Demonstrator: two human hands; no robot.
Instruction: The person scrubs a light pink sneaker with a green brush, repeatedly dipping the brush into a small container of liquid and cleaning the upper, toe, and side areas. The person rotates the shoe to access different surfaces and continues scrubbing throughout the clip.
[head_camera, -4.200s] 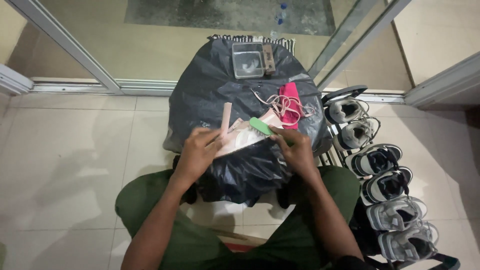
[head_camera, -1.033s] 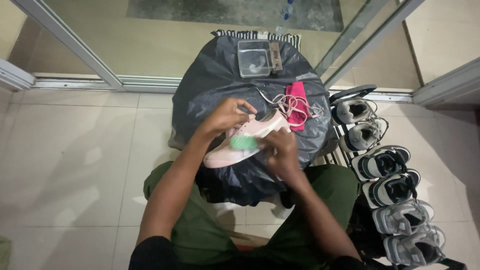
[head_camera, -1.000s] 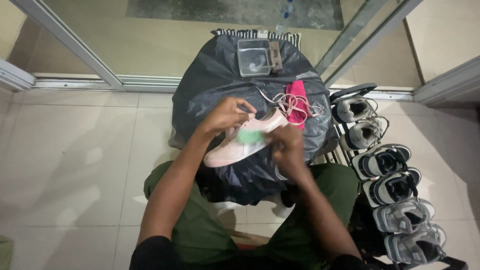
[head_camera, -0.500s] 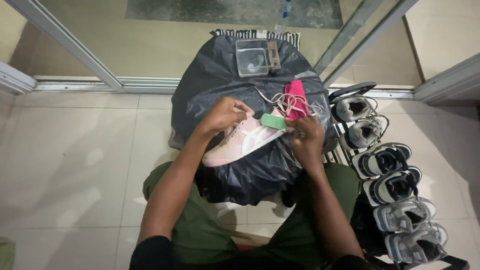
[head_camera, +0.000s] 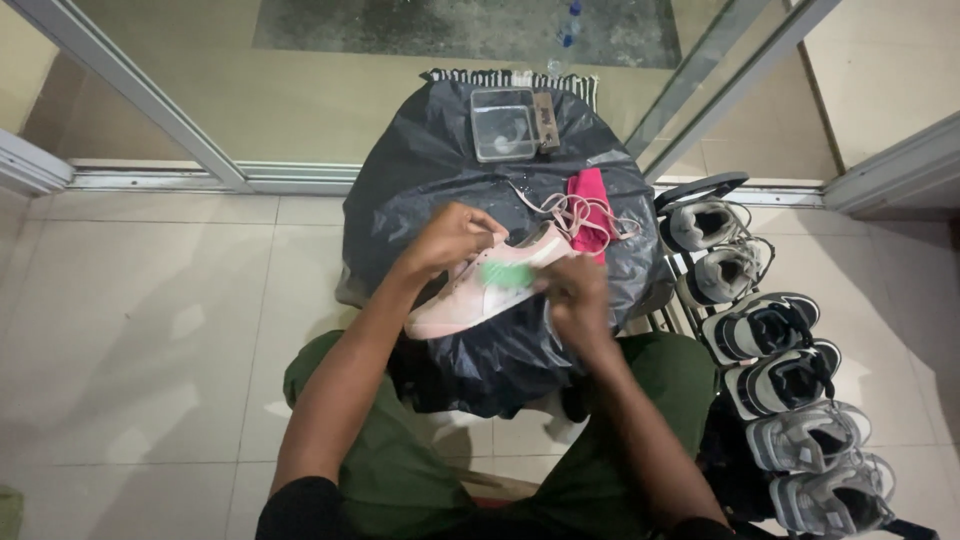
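Left hand (head_camera: 452, 238) gripped the pink sneaker (head_camera: 487, 288) by its collar, fingers curled shut around it, on the black plastic-covered table (head_camera: 420, 160). Right hand (head_camera: 573, 296), closed on a green brush (head_camera: 496, 272) (blurred, probably bristles down), pressed the shoe's side. Loose laces (head_camera: 565, 208) lay just beyond; hard scrubbing could slide the shoe off the slick plastic.

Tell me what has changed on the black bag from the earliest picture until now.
The left hand now holds a pink shoe on the black bag; earlier it pressed flat pale pieces there. The right hand moved its green brush onto the shoe's side. The clear box, pink cloth and shoe rack stayed.
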